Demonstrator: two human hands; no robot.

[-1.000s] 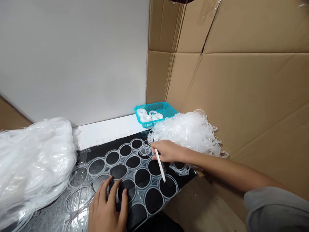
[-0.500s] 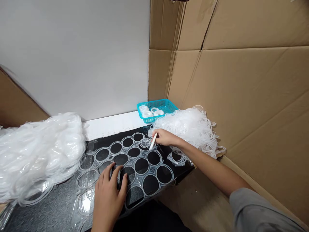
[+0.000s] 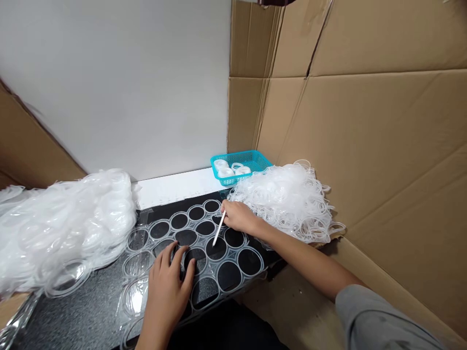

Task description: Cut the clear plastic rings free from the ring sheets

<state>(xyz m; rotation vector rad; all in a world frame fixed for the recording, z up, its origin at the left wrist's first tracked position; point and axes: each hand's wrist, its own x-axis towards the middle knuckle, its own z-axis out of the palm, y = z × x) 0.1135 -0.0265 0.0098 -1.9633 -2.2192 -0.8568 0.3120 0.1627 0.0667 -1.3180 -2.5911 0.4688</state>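
Head view: the left hand (image 3: 166,287) lies flat, fingers spread, grasping nothing, pressing a clear plastic sheet of joined rings (image 3: 204,253) onto the speckled black bench (image 3: 73,316) near its front edge. The right hand (image 3: 237,216) pinches a thin white stick (image 3: 219,234), tip down on the sheet. Loose translucent rings (image 3: 288,201) are heaped at the right edge, a turquoise mesh basket (image 3: 242,163) behind them.

Left hand (image 3: 168,288) lies flat, palm down, fingers (image 3: 178,256) spread forward. Right hand (image 3: 237,216) is curled in a pinch, its bare forearm stretched out from a grey sleeve.
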